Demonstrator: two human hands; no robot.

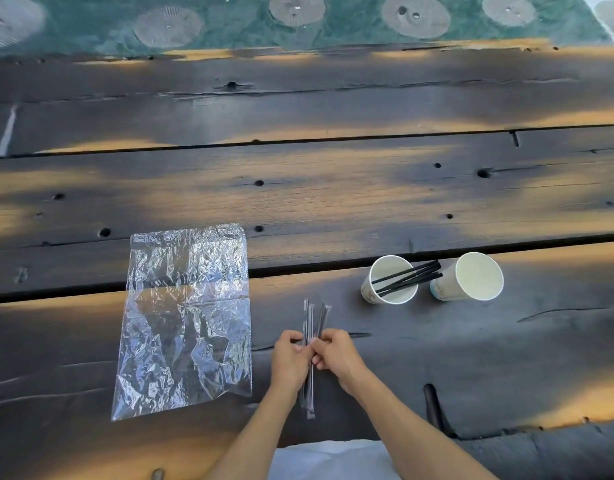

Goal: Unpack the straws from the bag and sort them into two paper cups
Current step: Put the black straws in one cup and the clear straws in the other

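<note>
Wrapped black straws (309,341) bunched upright-in-frame at about 6 o'clock, low centre of the wooden surface (333,188), near ends resting on it, far ends fanning slightly toward 12. Pinched mid-length from both sides: left hand (288,358) at 9 o'clock of the bundle, right hand (336,353) at 3 o'clock, fingers of both curled closed on the wrappers. Likely light, thin and fairly stiff, but slick in their clear sleeves and apt to slide against one another; best held near the middle with a firm pinch, or at one end of a sleeve for tearing it off. Toward 2 o'clock, two white paper cups just beside each other: the left cup (390,280) already carrying several bare black straws (407,277) leaning toward 3 o'clock, the right cup (471,277) apparently holding none. At 9 o'clock, the crinkled clear plastic bag (186,317) lying flat, seemingly emptied.
</note>
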